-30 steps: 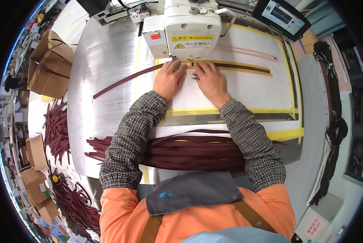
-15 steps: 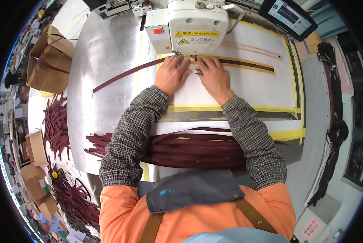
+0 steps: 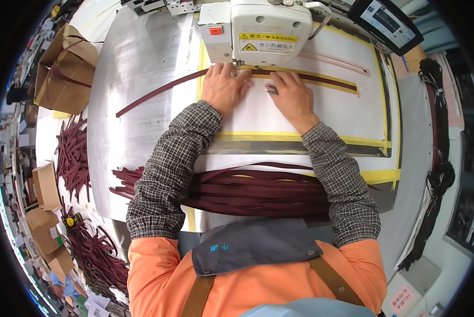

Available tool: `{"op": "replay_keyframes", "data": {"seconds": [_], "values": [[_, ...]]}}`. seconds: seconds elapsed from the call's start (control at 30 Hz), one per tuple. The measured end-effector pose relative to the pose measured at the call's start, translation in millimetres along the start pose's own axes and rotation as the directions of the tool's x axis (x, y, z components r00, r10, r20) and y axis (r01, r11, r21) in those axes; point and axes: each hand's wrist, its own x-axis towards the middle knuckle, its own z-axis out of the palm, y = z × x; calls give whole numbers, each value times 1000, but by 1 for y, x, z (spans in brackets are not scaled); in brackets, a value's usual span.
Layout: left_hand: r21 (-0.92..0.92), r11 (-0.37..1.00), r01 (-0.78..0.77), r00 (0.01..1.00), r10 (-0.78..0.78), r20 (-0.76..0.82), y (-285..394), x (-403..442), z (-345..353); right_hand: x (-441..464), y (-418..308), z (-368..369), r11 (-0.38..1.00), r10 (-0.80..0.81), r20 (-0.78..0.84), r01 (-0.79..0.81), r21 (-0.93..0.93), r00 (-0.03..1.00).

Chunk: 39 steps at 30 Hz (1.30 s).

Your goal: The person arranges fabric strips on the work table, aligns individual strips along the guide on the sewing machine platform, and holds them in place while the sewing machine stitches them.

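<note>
Resting half-spread, thumb apart, my left hand (image 3: 225, 90) touches a flat, maroon woven-looking strip (image 3: 324, 82), gently curved, reaching from near the smooth metal surface's (image 3: 142, 58) left edge toward its right. My right hand (image 3: 294, 100) curls closed around a small, dark, pointed tool (image 3: 271, 90), fingertips near the strip. Limp maroon strips (image 3: 258, 198) lie bundled along the near edge.

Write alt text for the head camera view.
A person's left hand and right hand, the latter with a small grey tool, touch a long maroon fabric strip by a white machine head. A bundle of maroon strips lies nearer the body.
</note>
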Motion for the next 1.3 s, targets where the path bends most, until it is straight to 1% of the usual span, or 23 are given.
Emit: {"op": "replay_keyframes", "data": {"seconds": [0.13, 0.23, 0.33, 0.43, 0.53, 0.63, 0.77, 0.83, 0.9, 1.0, 1.1, 1.23, 1.3], "values": [[94, 993, -70, 991, 80, -111, -9, -6, 12, -10, 22, -7, 997, 52, 22, -51, -55, 998], [122, 977, -172, 982, 180, -53, -13, -7, 20, -14, 17, -7, 996, 70, 23, -69, -60, 997], [80, 987, -141, 986, 147, -82, -9, -7, 20, -12, 10, -1, 996, 67, 40, -64, -68, 997], [57, 996, -74, 992, 79, -93, 3, -5, 18, -8, 2, 1, 997, 61, 39, -59, -57, 997], [11, 998, -63, 990, 64, -124, 9, -2, 22, -4, -6, 4, 998, 45, 18, -44, -44, 999], [-22, 998, -53, 980, 48, -196, 17, -1, 25, -1, -13, 7, 998, 43, 15, -42, -43, 999], [9, 1000, -16, 968, 18, -250, 16, -4, 27, 3, -21, 6, 998, 52, 4, -52, 19, 999], [19, 1000, -16, 966, 21, -258, 8, -9, 25, 2, -17, 7, 999, 35, -24, -35, 4, 999], [16, 1000, -7, 973, 11, -232, 3, -11, 25, 0, -10, 6, 1000, 15, -50, -16, -27, 999], [14, 1000, 17, 977, -13, -212, -2, -14, 19, -7, 11, -2, 997, 45, -20, -47, -64, 999], [2, 1000, 9, 978, -9, -211, -10, -17, 15, -14, 29, -7, 996, 69, -42, -71, -57, 997], [65, 998, 18, 987, -7, -163, -15, -19, 8, -18, 27, -9, 996, 71, -39, -72, -50, 997], [69, 998, 9, 989, 1, -148, -16, -17, 8, -16, 21, -6, 995, 82, -5, -83, -60, 997]]}}
